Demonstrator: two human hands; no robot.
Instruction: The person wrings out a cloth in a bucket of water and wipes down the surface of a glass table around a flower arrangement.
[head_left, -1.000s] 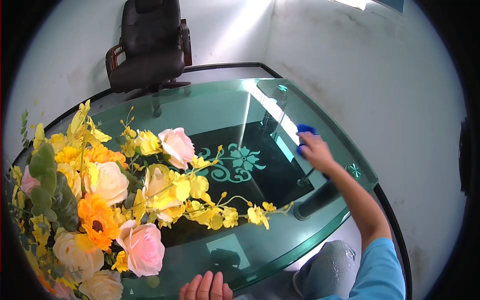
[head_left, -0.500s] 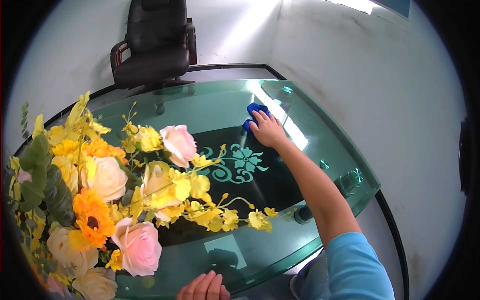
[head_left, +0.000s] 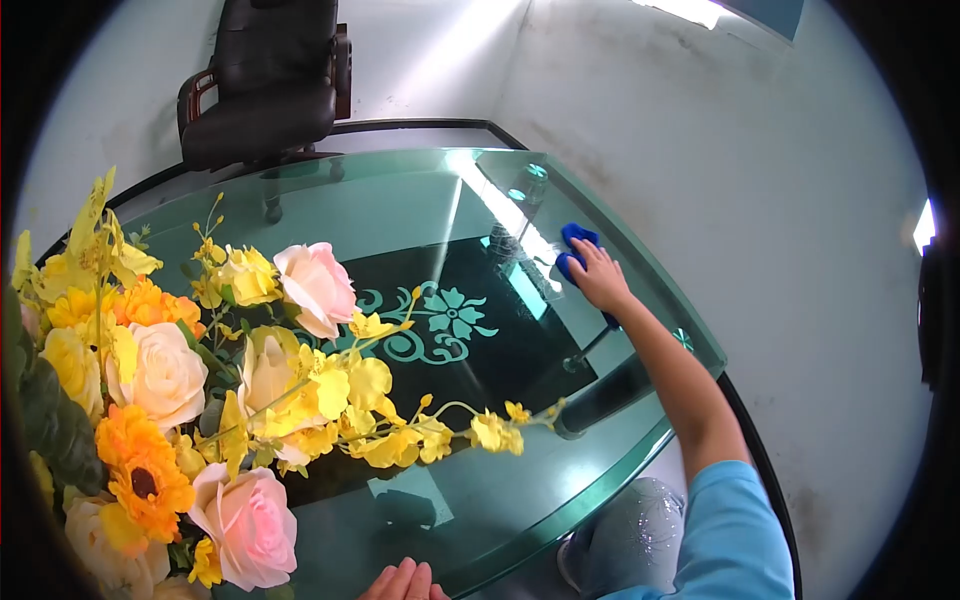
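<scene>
My right hand (head_left: 602, 280) presses a bunched blue cloth (head_left: 578, 235) onto the glass table (head_left: 370, 205), near its right edge. The cloth pokes out past the fingertips and at the thumb side; the palm covers the rest. At the bottom of the view, only the fingers of my left hand (head_left: 402, 580) show, stretched out side by side at the table's near edge with nothing visible in them.
An arrangement of yellow, orange and pink flowers (head_left: 245, 525) fills the left side, its sprays reaching over the dark patterned panel (head_left: 520, 370). Behind the table stands a black armchair (head_left: 265, 110). A pale wall (head_left: 780, 220) rises on the right.
My right hand has slid the blue cloth across the glass toward the table's right edge. The view has shifted a little to the right. My left hand stays at the near edge.
</scene>
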